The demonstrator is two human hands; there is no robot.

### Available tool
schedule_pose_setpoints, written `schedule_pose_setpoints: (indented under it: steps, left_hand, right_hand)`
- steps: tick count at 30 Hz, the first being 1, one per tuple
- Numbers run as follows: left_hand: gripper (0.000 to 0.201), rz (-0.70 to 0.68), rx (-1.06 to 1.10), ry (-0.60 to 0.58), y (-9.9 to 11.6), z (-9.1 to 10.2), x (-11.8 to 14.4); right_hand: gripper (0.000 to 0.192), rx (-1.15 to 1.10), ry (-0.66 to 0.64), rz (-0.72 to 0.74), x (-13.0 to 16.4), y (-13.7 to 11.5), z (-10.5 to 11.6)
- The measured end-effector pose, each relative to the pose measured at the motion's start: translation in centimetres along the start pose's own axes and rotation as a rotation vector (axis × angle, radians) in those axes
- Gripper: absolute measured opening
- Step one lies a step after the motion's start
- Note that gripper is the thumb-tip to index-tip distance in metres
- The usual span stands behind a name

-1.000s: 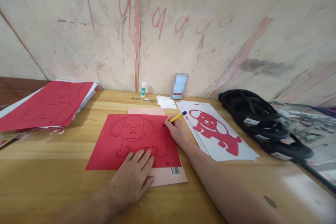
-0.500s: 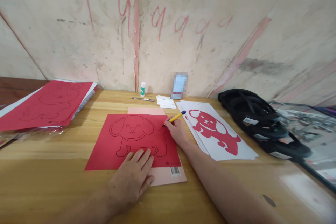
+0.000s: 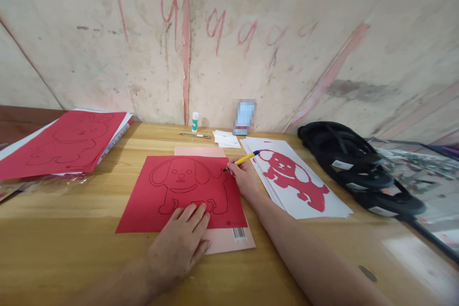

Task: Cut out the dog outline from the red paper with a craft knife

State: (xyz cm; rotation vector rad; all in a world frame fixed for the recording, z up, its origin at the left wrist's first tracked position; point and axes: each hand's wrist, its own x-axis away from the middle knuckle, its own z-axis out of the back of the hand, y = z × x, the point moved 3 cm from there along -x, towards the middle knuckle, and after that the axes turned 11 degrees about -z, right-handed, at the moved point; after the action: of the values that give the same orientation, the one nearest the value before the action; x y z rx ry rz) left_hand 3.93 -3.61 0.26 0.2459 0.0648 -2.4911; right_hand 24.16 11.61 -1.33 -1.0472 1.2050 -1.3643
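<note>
A wooden table [image 3: 71, 248] stands against a scuffed wall with red scrawls. In the middle lies a red sheet [image 3: 181, 196] with a dog outline, on top of a pink pad [image 3: 229, 241]. The left hand [image 3: 179, 244] lies flat and open on the sheet's near edge. The right hand [image 3: 242, 177] grips a yellow pen [image 3: 242, 160], tip on the sheet's right edge. White sheets with a red dog [image 3: 297, 184] lie just right.

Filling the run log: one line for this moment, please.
left hand: flat on red dog-outline paper sheet | right hand: holding yellow pen

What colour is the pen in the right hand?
Yellow pen with a blue cap, head view.
</note>
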Motion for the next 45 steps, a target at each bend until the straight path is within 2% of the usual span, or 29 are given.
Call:
schedule_pose_setpoints:
  steps: [6, 11, 20, 26, 31, 35, 40, 45]
  left_hand:
    - [0.046, -0.011, -0.016, -0.023, 0.0, 0.3, -0.2]
    - [0.045, -0.029, -0.052, 0.018, 0.0, 0.3, 0.0]
    - [0.045, -0.02, -0.034, 0.058, -0.2, -0.5, 0.4]
    - [0.045, -0.013, -0.018, 0.07, -0.3, -0.3, 0.4]
    - [0.045, -0.021, -0.023, 0.045, -0.2, -0.2, 0.3]
    - [0.046, -0.014, -0.021, 0.019, -0.2, -0.2, 0.1]
    - [0.046, 0.004, -0.001, 0.032, -0.1, 0.0, 0.1]
    - [0.043, 0.015, 0.003, 0.059, 0.1, 0.3, 0.0]
  right_hand:
    - [0.024, -0.157, 0.003, -0.037, 0.1, -0.5, -0.3]
    - [0.025, -0.191, -0.02, 0.001, 0.3, -0.7, -0.4]
    - [0.026, -0.03, 0.029, 0.045, 0.2, -0.7, -0.1]
    - [0.028, 0.056, 0.057, 0.084, 0.4, -0.9, 0.0]
    - [0.021, 0.054, -0.036, 0.111, 0.6, -1.3, -0.4]
    - [0.019, 0.029, -0.048, 0.087, 1.0, -1.7, -0.4]
    - [0.014, 0.1, -0.084, 0.184, 3.3, -3.8, -1.6]
    - [0.012, 0.107, -0.205, 0.203, 5.2, -4.9, -3.3]
